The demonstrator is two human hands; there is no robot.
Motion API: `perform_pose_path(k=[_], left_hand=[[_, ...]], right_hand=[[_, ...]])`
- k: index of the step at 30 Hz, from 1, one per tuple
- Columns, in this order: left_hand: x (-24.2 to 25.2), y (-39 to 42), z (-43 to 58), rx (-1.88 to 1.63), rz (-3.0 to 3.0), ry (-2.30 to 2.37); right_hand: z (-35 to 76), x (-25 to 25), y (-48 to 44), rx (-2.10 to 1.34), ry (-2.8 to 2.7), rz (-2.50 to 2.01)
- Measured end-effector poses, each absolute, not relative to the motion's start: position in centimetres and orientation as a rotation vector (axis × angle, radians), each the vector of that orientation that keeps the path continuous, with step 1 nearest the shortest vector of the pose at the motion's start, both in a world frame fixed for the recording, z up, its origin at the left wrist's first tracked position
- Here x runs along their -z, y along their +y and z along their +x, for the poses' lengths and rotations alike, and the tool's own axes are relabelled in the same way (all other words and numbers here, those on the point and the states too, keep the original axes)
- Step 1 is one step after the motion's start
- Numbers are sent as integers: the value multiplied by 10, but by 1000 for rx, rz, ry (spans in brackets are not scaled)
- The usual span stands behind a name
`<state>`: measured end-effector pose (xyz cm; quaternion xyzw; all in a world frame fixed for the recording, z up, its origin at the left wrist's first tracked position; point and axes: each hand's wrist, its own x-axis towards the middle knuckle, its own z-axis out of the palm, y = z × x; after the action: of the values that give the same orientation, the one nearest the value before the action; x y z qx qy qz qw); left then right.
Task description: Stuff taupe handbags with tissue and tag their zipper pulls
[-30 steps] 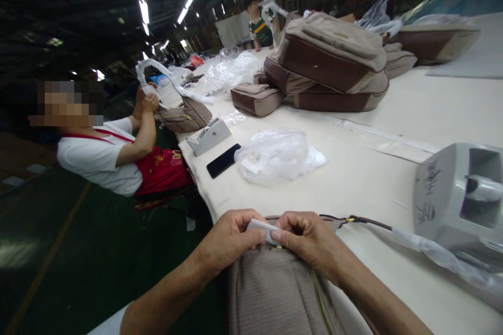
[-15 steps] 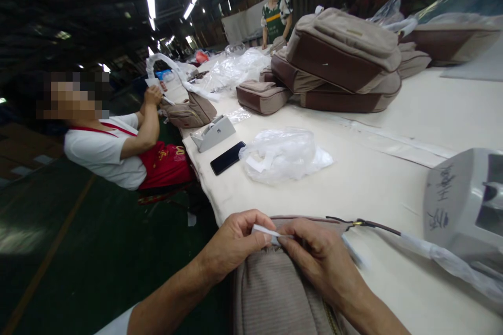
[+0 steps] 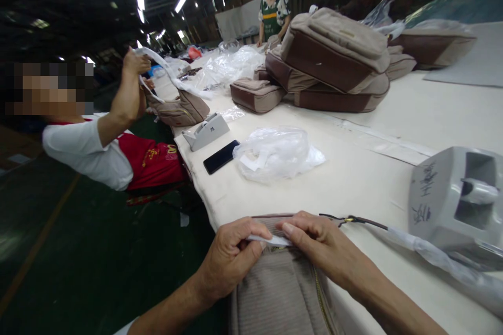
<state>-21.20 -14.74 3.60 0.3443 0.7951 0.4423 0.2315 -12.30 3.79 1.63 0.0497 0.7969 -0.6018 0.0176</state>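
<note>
A taupe ribbed-fabric bag (image 3: 275, 288) with a brass zipper lies at the table's near edge, close in front of me. Across its zipper end runs a narrow white strip (image 3: 280, 241), paper or thin foam; I cannot tell which. My left hand (image 3: 231, 254) pinches the strip's left part between thumb and fingers. On the strip's right end, the fingertips of my right hand (image 3: 318, 238) press together against the bag. From the bag's far side a strap (image 3: 416, 243) wrapped in white film stretches right, joined by a brass clasp (image 3: 349, 219).
A grey tape dispenser (image 3: 436, 199) stands at right, a second dispenser (image 3: 208, 132) farther left. Near that one lie a black phone (image 3: 221, 157) and crumpled clear plastic (image 3: 281, 154). Stacked bags (image 3: 334, 57) sit behind. A co-worker in a red apron (image 3: 151, 162) handles another bag (image 3: 178, 109).
My right fingers have shifted from pinching the strip upright to lying over its right end, and the strip now sits flatter on the bag. The co-worker's arm has risen with the wrapped strap.
</note>
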Motion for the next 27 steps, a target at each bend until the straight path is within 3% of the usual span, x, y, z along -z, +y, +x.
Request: perform_pose_path(k=[5,16,21,27], left_hand=[[-36,-146,-211,-1238,1073,2190],[-61,-141,-226,-1035,819,2015],[-76,-131,-224,-687,891,2200],[-64,-141,-209,-605,1202,2391]], right_hand=[[-133,-19,37,1832,2285,81],[-119,-15,14,1388,2741,-79],[-117,-16,17,1347,2820,-101],[-112,-29,14,1123,2980,-148]])
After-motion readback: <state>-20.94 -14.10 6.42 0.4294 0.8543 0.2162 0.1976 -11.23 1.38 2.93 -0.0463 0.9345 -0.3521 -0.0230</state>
